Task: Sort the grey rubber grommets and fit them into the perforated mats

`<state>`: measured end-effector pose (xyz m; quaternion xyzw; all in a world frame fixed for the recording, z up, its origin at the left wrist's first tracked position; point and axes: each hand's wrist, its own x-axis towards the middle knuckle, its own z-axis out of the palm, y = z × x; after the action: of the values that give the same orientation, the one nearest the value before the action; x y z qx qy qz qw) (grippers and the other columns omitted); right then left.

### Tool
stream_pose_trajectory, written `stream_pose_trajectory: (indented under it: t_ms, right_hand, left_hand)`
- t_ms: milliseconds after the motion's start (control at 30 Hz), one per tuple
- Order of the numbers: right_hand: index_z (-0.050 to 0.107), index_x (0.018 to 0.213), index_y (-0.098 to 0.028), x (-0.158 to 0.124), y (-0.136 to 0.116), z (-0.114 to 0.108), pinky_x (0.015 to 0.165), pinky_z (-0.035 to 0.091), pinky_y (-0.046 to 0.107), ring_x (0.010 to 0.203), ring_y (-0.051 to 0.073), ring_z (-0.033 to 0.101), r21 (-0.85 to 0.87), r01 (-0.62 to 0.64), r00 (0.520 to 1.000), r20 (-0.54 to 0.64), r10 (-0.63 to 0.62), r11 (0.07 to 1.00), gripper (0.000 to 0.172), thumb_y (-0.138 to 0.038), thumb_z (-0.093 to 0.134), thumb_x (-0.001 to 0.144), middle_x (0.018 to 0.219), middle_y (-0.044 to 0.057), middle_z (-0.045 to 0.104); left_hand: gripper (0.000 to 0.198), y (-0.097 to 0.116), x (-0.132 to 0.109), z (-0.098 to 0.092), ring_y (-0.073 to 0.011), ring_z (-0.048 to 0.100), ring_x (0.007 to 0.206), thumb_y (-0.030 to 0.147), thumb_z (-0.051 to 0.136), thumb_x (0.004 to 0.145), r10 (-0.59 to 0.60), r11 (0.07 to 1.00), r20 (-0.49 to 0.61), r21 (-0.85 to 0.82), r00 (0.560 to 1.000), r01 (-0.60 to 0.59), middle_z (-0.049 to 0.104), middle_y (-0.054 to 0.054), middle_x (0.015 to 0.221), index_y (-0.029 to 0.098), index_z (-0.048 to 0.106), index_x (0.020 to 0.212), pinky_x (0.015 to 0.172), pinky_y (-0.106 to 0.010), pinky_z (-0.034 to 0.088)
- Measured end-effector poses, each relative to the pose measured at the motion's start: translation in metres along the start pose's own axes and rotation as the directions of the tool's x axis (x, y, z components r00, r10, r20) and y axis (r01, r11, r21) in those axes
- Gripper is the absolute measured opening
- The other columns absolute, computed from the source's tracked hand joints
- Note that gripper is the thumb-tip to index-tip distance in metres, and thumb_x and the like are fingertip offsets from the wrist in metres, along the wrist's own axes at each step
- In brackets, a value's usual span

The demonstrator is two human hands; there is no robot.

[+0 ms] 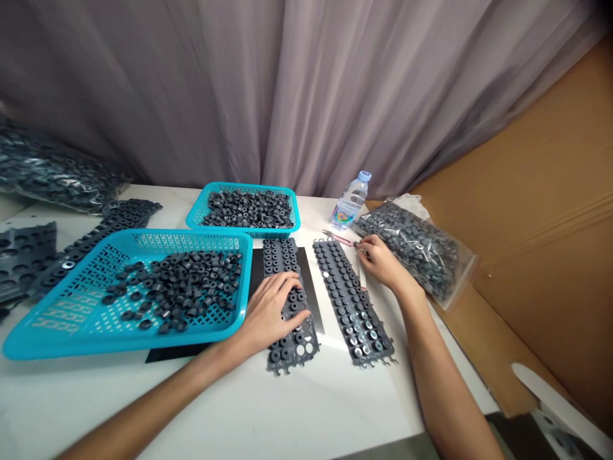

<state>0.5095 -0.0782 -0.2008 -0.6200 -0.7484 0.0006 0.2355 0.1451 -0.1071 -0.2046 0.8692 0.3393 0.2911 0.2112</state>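
Note:
My left hand (272,308) lies over the left dark strip tray (280,257), its thumb and fingers apart. Small black ring-shaped parts fill many of that tray's holes, and a few holes near its front end look pale. My right hand (380,260) is closed in a pinch beyond the right side of a second strip tray (341,291). Whatever is between those fingertips is too small to make out. A pink-handled tool (341,238) lies right by them, and a thin white stick (362,276) is just below. Shiny round tops show on parts at the second tray's near end.
Two blue baskets, one near (48,348) and one far (194,220), hold loose black parts. A water bottle (352,201) and a bag of parts (419,246) stand at back right. Another full bag (52,169) and more trays (29,252) are at left. A cardboard sheet (541,211) borders the right.

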Motion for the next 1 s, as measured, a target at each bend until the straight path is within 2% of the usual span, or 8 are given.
stream_pose_trajectory:
  t_ms: [100, 167, 267, 333, 500, 700, 867, 1000]
  right_hand:
    - [0.071, 0.107, -0.017, 0.004, -0.044, -0.008, 0.104, 0.049, 0.053, 0.111, 0.032, 0.057, 0.019, 0.031, 1.0, 0.004, -0.031, 0.999, 0.02, -0.023, 0.054, 0.099, 0.113, 0.015, 0.058]
    - [0.069, 0.1, -0.022, 0.005, -0.082, -0.01, 0.096, 0.054, 0.04, 0.101, 0.024, 0.062, 0.096, 0.11, 0.988, 0.098, -0.12, 0.989, 0.013, -0.028, 0.057, 0.101, 0.108, 0.009, 0.062]
    - [0.066, 0.102, -0.022, 0.002, -0.13, -0.007, 0.078, 0.055, 0.032, 0.083, 0.019, 0.062, 0.419, 0.131, 0.867, 0.391, -0.309, 0.899, 0.012, -0.032, 0.06, 0.103, 0.096, 0.004, 0.064]
    - [0.064, 0.104, -0.021, -0.004, -0.147, -0.003, 0.075, 0.053, 0.03, 0.08, 0.018, 0.061, 0.474, 0.096, 0.832, 0.445, -0.332, 0.875, 0.014, -0.035, 0.065, 0.101, 0.095, 0.003, 0.064]
    - [0.061, 0.112, -0.021, -0.016, -0.148, 0.005, 0.08, 0.052, 0.03, 0.087, 0.018, 0.06, 0.464, 0.115, 0.873, 0.375, -0.313, 0.878, 0.017, -0.035, 0.064, 0.102, 0.1, 0.004, 0.063]
    - [0.061, 0.108, -0.021, -0.018, -0.15, 0.012, 0.078, 0.052, 0.029, 0.09, 0.019, 0.061, 0.4, 0.204, 0.882, 0.32, -0.345, 0.893, 0.015, -0.036, 0.061, 0.104, 0.103, 0.006, 0.062]
    - [0.061, 0.103, -0.02, -0.019, -0.155, 0.013, 0.079, 0.052, 0.029, 0.089, 0.018, 0.062, 0.354, 0.245, 0.875, 0.321, -0.363, 0.903, 0.011, -0.029, 0.056, 0.107, 0.105, 0.007, 0.062]
    - [0.059, 0.107, -0.02, -0.02, -0.157, 0.011, 0.076, 0.052, 0.029, 0.088, 0.018, 0.063, 0.321, 0.275, 0.872, 0.313, -0.376, 0.906, 0.007, -0.026, 0.056, 0.106, 0.105, 0.007, 0.063]
  left_hand:
    - [0.031, 0.001, -0.002, 0.004, -0.0285, 0.055, 0.134, 0.027, 0.073, 0.087, -0.03, 1.0, -0.006, -0.001, 1.0, 0.03, 0.062, -0.005, 0.14, 0.027, 0.053, 0.111, 0.114, -0.049, 0.044]
    - [0.033, 0.002, -0.002, 0.006, -0.0282, 0.055, 0.134, 0.024, 0.072, 0.085, -0.038, 0.999, -0.006, 0.009, 0.999, 0.038, 0.062, -0.006, 0.139, 0.027, 0.052, 0.111, 0.116, -0.049, 0.043]
    - [0.037, 0.002, -0.002, 0.008, -0.0295, 0.057, 0.132, 0.025, 0.071, 0.085, -0.063, 0.998, -0.016, 0.027, 0.998, 0.064, 0.063, -0.009, 0.136, 0.025, 0.052, 0.117, 0.116, -0.05, 0.044]
    - [0.035, 0.002, -0.002, 0.009, -0.0303, 0.057, 0.132, 0.026, 0.069, 0.088, -0.077, 0.996, -0.022, 0.043, 0.997, 0.078, 0.063, -0.01, 0.135, 0.024, 0.053, 0.119, 0.116, -0.051, 0.044]
    - [0.037, 0.001, -0.004, 0.012, -0.0305, 0.056, 0.133, 0.027, 0.068, 0.089, -0.062, 0.996, -0.035, 0.067, 0.997, 0.065, 0.062, -0.011, 0.137, 0.022, 0.052, 0.122, 0.117, -0.049, 0.043]
    - [0.037, 0.001, -0.003, 0.012, -0.0279, 0.061, 0.126, 0.024, 0.067, 0.088, -0.049, 0.998, -0.049, 0.026, 0.998, 0.05, 0.066, -0.008, 0.123, 0.024, 0.05, 0.121, 0.117, -0.05, 0.043]
    - [0.038, 0.001, -0.003, 0.011, -0.0273, 0.061, 0.125, 0.022, 0.068, 0.088, -0.059, 0.998, -0.052, -0.041, 0.997, 0.057, 0.065, -0.008, 0.124, 0.024, 0.048, 0.12, 0.113, -0.05, 0.046]
    - [0.039, 0.0, -0.005, 0.015, -0.0296, 0.058, 0.129, 0.025, 0.068, 0.09, -0.065, 0.998, -0.078, -0.005, 0.995, 0.065, 0.063, -0.01, 0.129, 0.024, 0.049, 0.124, 0.115, -0.051, 0.044]
